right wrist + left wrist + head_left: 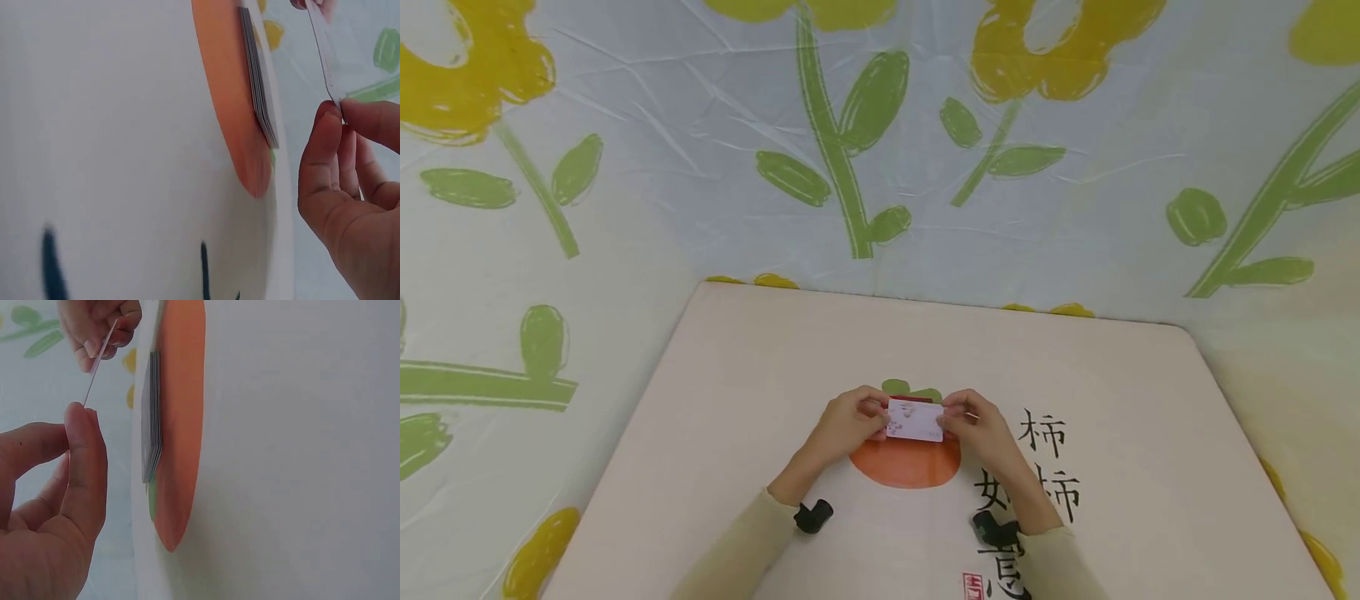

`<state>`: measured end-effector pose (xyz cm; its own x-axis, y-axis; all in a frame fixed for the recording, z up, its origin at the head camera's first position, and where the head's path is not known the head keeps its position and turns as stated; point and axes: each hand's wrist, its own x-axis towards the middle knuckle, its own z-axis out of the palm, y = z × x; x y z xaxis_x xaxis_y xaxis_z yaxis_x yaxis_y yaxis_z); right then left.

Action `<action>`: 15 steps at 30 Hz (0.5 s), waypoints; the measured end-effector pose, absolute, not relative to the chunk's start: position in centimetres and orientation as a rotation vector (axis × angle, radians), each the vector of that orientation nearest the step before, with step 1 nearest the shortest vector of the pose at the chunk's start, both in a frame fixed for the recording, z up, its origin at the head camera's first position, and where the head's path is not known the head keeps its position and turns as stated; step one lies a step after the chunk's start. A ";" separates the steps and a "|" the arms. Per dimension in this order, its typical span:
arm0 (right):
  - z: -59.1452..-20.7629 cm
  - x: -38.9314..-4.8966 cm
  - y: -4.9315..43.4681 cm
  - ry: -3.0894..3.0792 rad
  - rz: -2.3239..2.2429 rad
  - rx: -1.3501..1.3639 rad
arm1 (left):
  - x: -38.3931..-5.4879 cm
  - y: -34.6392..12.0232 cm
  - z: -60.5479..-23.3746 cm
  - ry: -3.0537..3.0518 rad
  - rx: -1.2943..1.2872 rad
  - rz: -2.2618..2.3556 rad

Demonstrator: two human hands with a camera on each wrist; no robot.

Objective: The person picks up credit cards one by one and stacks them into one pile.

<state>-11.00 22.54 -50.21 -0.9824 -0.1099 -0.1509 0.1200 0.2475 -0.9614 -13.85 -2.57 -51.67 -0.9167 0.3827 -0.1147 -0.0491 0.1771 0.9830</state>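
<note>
A thin white card with a pinkish print is held up between the two hands, above the table. My left hand pinches its left end between thumb and fingertips. At the other end, my right hand pinches the card the same way. Below it a neat stack of cards lies on the orange persimmon print, touched by neither hand; the right wrist view shows the edges of the same stack. From the head camera the held card mostly covers that stack, and only a red strip shows behind it.
The table has a pale cover with a persimmon print and black written characters to the right. A flower-patterned cloth hangs behind and at the sides. Black wrist cameras are worn on both wrists.
</note>
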 end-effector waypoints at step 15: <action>-51.0 -12.5 21.4 2.335 -1.876 0.068 | -15.0 -3.1 -52.1 2.216 0.199 1.815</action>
<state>-12.47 21.40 -50.99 -0.9884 -0.0552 -0.1412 0.1260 0.2189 -0.9676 -15.02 -3.13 -52.12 -0.9542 0.2740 -0.1203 -0.0640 0.2058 0.9765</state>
